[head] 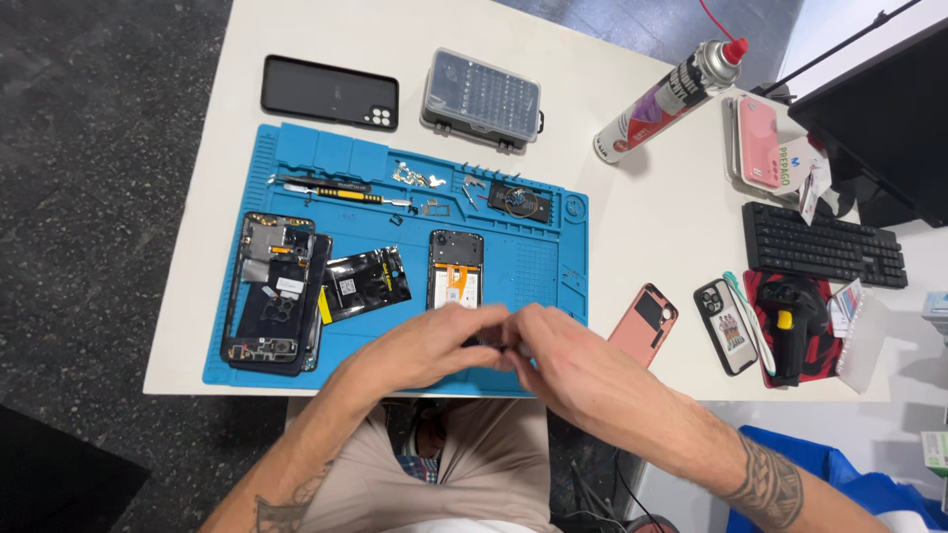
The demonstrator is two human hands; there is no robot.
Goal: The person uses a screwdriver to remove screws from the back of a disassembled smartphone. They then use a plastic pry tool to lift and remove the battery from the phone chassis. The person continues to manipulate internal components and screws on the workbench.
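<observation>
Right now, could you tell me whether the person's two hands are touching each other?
Touching. The head view shows the left hand and right hand meeting at the fingertips over the blue mat, no gap visible between them.

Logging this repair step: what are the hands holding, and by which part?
Both hands, left hand and right hand, pinch something small and dark between their fingertips above the opened phone; what it is cannot be told.

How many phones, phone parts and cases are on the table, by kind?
Opened phones on the blue mat: 2 (dark frame with exposed boards, black phone with orange insides)
Black back cover: 1
Cased phones: 2 (salmon-pink, black with picture)
Pink case: 1
Total: 6
</observation>
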